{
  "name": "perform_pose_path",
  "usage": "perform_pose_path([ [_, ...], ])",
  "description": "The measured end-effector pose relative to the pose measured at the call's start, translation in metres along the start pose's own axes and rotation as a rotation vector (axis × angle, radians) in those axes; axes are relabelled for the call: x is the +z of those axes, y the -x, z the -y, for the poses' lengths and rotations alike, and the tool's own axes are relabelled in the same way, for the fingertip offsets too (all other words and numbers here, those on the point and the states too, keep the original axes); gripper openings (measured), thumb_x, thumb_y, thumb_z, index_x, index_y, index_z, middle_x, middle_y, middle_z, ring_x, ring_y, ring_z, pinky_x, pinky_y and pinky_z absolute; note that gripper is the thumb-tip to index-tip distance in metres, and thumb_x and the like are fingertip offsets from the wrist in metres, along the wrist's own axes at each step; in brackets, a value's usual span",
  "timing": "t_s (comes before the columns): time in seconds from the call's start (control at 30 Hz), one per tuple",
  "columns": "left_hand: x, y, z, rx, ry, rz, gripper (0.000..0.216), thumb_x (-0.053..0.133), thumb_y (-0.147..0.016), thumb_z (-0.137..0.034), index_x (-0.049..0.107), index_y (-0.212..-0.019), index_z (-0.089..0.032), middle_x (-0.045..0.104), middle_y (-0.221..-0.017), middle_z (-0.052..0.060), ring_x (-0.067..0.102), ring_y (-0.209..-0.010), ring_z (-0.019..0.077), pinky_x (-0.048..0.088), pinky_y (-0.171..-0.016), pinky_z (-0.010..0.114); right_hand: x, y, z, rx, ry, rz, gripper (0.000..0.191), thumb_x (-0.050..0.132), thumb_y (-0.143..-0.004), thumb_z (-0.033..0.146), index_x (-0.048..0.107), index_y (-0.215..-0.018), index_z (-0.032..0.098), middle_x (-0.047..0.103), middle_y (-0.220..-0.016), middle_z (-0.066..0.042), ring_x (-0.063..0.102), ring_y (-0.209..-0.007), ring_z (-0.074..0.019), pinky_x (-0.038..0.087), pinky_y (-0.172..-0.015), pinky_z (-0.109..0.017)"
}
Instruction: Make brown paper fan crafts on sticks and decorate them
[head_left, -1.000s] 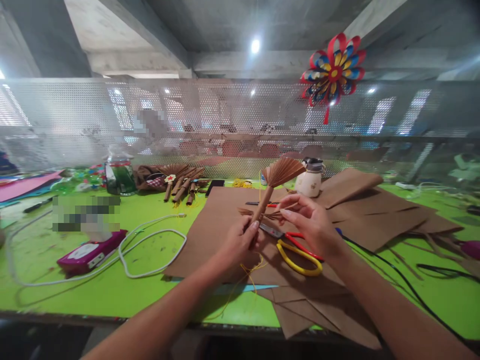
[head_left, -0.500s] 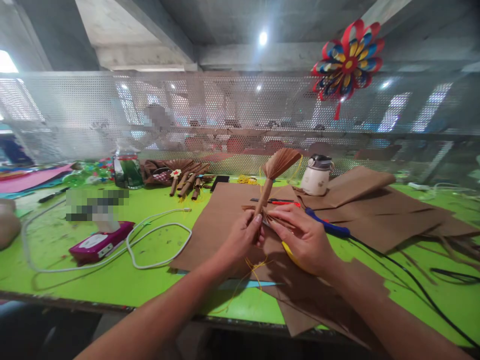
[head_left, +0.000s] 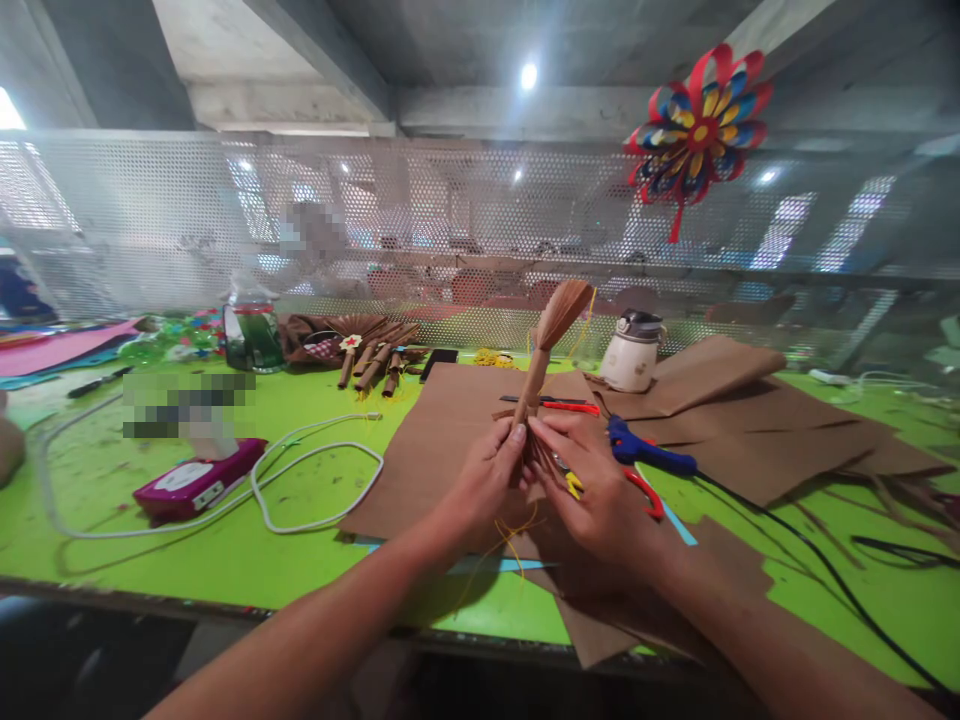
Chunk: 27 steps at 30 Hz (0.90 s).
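A brown paper fan point(head_left: 562, 312) with a pleated head and a rolled stem stands tilted up in front of me. My left hand point(head_left: 495, 462) is closed round the lower stem, thumb on its near side. My right hand point(head_left: 592, 485) is closed beside the stem's lower end, fingertips touching the paper there. It grips what look like scissors point(head_left: 646, 494) with red and yellow handles, mostly hidden by the hand. Yellow thread point(head_left: 514, 535) hangs below the hands. Under them lies a brown paper sheet point(head_left: 427, 450).
A blue glue gun point(head_left: 652, 450) and brown paper sheets point(head_left: 735, 430) lie at the right. Behind are a white cup point(head_left: 631, 352), a red-handled cutter point(head_left: 570, 406) and finished-looking paper fans point(head_left: 371, 360). To the left are a purple power strip point(head_left: 199, 485) and a white cable point(head_left: 322, 528).
The fan head has turned and looks narrower. My right hand has rotated; the yellow handle is mostly covered and a red one shows to its right. My left hand keeps its grip.
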<state>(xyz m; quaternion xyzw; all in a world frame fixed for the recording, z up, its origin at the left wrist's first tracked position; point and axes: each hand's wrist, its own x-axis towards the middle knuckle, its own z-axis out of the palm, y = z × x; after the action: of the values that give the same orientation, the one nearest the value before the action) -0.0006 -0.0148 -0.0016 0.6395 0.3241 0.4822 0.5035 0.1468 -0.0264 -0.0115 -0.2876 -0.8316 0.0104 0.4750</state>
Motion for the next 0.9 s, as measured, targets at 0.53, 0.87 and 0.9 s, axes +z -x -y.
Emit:
perform_pose_path([
  [0.53,0.0006,-0.0017,0.0065,0.036,-0.102,-0.049,0.024,0.038,-0.086,-0.039,0.046,-0.085,-0.016,0.046,-0.064,-0.002,0.044,-0.054,0.0103,0.037,-0.051,0.022,0.0025,0.0038,0.0006,-0.009,0.063,0.058,0.056,0.045,-0.08,0.009,0.036,-0.135,0.018,0.047,-0.113,-0.013,0.044,-0.107,-0.025,0.04,-0.092,-0.045],
  [0.87,-0.001,-0.0011,0.0082,0.107,-0.229,-0.084,0.025,0.035,-0.089,-0.035,0.049,-0.088,-0.015,0.047,-0.068,-0.001,0.043,-0.058,0.0109,0.036,-0.053,0.023,0.0033,0.0062,-0.0006,0.015,0.02,0.087,0.059,0.044,-0.079,0.007,0.034,-0.136,0.016,0.046,-0.112,-0.013,0.045,-0.105,-0.0237,0.041,-0.093,-0.043],
  [0.9,-0.001,-0.0008,0.0076,0.116,-0.244,-0.091,0.025,0.035,-0.089,-0.034,0.05,-0.088,-0.014,0.047,-0.069,-0.001,0.043,-0.059,0.0109,0.036,-0.054,0.023,0.0032,0.0062,-0.0004,0.01,0.019,0.084,0.059,0.044,-0.078,0.007,0.033,-0.136,0.016,0.046,-0.112,-0.013,0.045,-0.105,-0.0239,0.041,-0.093,-0.043],
])
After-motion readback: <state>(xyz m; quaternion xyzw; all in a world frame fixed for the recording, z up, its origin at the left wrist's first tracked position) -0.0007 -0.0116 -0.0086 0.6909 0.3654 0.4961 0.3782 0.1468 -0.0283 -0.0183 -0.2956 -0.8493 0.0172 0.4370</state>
